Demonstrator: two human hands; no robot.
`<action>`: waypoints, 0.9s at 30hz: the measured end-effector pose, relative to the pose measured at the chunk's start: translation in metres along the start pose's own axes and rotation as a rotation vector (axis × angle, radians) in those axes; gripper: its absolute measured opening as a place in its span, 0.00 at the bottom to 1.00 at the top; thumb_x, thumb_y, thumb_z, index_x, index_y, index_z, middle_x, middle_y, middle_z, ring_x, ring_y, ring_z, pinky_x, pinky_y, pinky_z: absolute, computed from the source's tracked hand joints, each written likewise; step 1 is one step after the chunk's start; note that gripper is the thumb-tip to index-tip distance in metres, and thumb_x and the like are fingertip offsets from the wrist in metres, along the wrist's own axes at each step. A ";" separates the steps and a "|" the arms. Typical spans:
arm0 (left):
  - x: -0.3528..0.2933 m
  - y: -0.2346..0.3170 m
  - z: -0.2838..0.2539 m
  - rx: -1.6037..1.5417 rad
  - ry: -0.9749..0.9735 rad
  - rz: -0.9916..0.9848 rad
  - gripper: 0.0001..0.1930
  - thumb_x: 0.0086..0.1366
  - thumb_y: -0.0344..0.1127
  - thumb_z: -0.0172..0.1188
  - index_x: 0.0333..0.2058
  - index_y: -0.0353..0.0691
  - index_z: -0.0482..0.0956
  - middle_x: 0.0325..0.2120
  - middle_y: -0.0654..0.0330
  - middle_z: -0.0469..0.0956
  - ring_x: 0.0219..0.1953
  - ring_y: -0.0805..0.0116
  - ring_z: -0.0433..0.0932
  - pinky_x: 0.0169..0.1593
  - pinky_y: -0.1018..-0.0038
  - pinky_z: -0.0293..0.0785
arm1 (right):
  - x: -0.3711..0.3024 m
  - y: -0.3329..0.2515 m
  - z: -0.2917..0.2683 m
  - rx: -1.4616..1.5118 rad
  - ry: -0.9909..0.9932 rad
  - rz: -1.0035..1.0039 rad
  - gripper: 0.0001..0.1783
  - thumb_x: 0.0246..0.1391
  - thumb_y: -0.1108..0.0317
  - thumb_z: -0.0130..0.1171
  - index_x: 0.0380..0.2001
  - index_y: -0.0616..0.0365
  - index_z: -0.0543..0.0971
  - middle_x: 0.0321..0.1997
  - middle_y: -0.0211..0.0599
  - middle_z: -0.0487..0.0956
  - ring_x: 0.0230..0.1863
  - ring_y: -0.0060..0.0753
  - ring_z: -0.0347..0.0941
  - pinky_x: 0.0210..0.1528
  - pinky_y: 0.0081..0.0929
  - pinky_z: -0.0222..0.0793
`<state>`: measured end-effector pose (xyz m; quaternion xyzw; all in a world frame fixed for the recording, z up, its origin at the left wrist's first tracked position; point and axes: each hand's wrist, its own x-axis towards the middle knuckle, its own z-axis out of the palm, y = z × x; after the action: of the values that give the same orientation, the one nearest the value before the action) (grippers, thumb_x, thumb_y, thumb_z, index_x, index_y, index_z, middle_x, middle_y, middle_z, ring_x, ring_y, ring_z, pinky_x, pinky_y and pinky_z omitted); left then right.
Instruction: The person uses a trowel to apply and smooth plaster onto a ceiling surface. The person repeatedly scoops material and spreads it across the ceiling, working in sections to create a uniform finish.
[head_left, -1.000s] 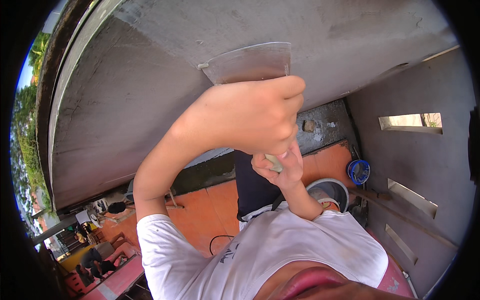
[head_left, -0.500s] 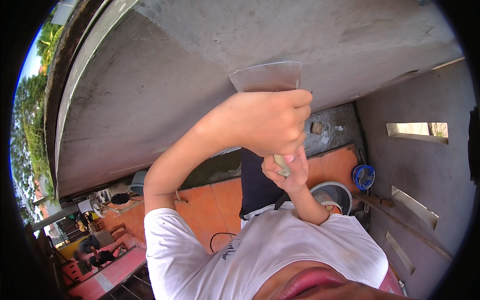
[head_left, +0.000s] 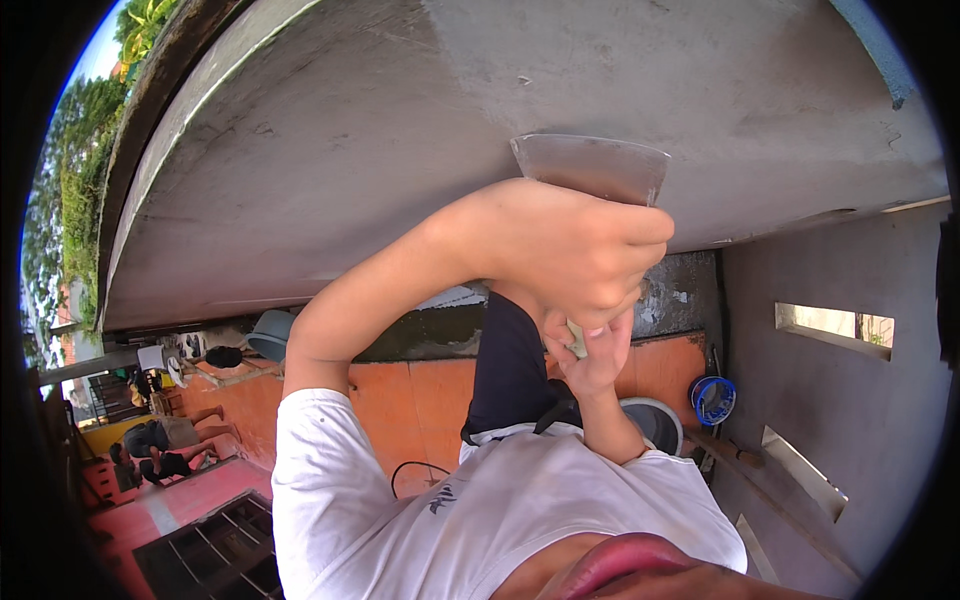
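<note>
A putty knife with a wide, flared metal blade [head_left: 598,168] lies against the grey plastered wall surface [head_left: 330,150] in front of me. My left hand [head_left: 575,245] is closed in a fist around the tool just below the blade, hiding much of the handle. Below it, my right hand [head_left: 597,355] grips the lower end of the pale handle [head_left: 577,340], its fingers curled round it. The plaster has a lighter patch and a darker one above the blade.
On the right stands a grey wall [head_left: 840,260] with slot openings and a leaning wooden plank [head_left: 790,520]. A blue bucket [head_left: 712,400] and grey tub [head_left: 655,425] rest by the orange floor [head_left: 430,400]. People [head_left: 165,450] sit at far lower left.
The view has shifted, so the wall appears further right. Against a small mark on the plaster, the blade sits further left. Both hands keep their hold on the putty knife.
</note>
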<state>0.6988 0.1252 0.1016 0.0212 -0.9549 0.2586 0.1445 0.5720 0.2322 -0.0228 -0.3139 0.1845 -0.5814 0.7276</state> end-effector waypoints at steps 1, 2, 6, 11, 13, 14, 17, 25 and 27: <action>0.000 0.000 -0.002 -0.012 -0.018 -0.010 0.10 0.41 0.47 0.58 0.11 0.51 0.75 0.17 0.72 0.70 0.28 0.72 0.65 0.38 0.80 0.62 | -0.001 -0.002 0.003 0.031 0.014 0.030 0.24 0.63 0.59 0.51 0.56 0.58 0.59 0.22 0.37 0.67 0.14 0.17 0.54 0.13 0.14 0.46; 0.000 0.001 -0.005 -0.024 -0.036 -0.020 0.10 0.41 0.47 0.58 0.12 0.51 0.75 0.17 0.72 0.70 0.28 0.72 0.65 0.38 0.80 0.62 | -0.003 -0.004 0.005 0.063 0.029 0.059 0.29 0.62 0.60 0.52 0.60 0.59 0.56 0.23 0.37 0.69 0.14 0.16 0.56 0.13 0.13 0.47; -0.003 0.010 -0.002 0.012 -0.101 -0.043 0.10 0.39 0.48 0.60 0.11 0.52 0.76 0.17 0.73 0.71 0.28 0.72 0.65 0.37 0.79 0.61 | -0.010 0.003 0.000 0.185 -0.003 0.139 0.32 0.62 0.60 0.52 0.63 0.58 0.54 0.25 0.38 0.71 0.16 0.16 0.59 0.13 0.12 0.48; 0.008 -0.006 -0.013 -0.008 -0.057 0.009 0.09 0.38 0.42 0.59 0.10 0.50 0.68 0.15 0.72 0.69 0.25 0.72 0.65 0.35 0.79 0.62 | -0.004 -0.020 0.016 0.139 -0.030 0.093 0.29 0.62 0.59 0.51 0.60 0.59 0.56 0.23 0.37 0.69 0.14 0.16 0.57 0.12 0.12 0.48; 0.009 -0.003 -0.010 -0.045 -0.010 -0.016 0.11 0.38 0.39 0.59 0.11 0.49 0.64 0.15 0.71 0.69 0.24 0.72 0.65 0.34 0.79 0.64 | -0.006 -0.023 0.016 0.120 -0.021 0.101 0.28 0.62 0.59 0.51 0.59 0.59 0.57 0.21 0.37 0.69 0.13 0.16 0.56 0.12 0.13 0.48; 0.007 0.003 -0.004 -0.073 -0.017 -0.029 0.11 0.38 0.39 0.60 0.10 0.49 0.65 0.15 0.71 0.68 0.24 0.72 0.65 0.34 0.79 0.64 | -0.010 -0.020 0.012 0.119 -0.002 0.121 0.28 0.63 0.58 0.51 0.59 0.59 0.57 0.21 0.37 0.69 0.13 0.16 0.55 0.12 0.13 0.47; 0.006 0.002 -0.004 -0.049 -0.030 -0.018 0.07 0.37 0.42 0.59 0.09 0.51 0.72 0.14 0.73 0.70 0.26 0.73 0.66 0.35 0.79 0.62 | -0.009 -0.019 0.013 0.127 0.007 0.123 0.27 0.63 0.58 0.50 0.59 0.59 0.57 0.20 0.37 0.68 0.12 0.16 0.55 0.12 0.13 0.47; 0.004 0.004 -0.007 -0.057 -0.047 -0.037 0.08 0.37 0.45 0.59 0.09 0.53 0.76 0.14 0.74 0.71 0.27 0.74 0.66 0.36 0.79 0.61 | -0.010 -0.022 0.017 0.082 0.010 0.125 0.25 0.64 0.57 0.47 0.58 0.60 0.59 0.18 0.36 0.65 0.11 0.16 0.51 0.11 0.14 0.46; 0.002 0.005 -0.006 -0.056 -0.084 -0.022 0.08 0.38 0.46 0.59 0.09 0.53 0.76 0.15 0.74 0.71 0.27 0.73 0.66 0.36 0.79 0.61 | -0.009 -0.019 0.022 0.056 0.040 0.091 0.22 0.64 0.57 0.45 0.54 0.61 0.62 0.17 0.35 0.61 0.09 0.17 0.47 0.11 0.17 0.42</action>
<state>0.6975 0.1327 0.1050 0.0384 -0.9667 0.2290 0.1077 0.5696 0.2433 0.0053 -0.2728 0.1969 -0.5589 0.7579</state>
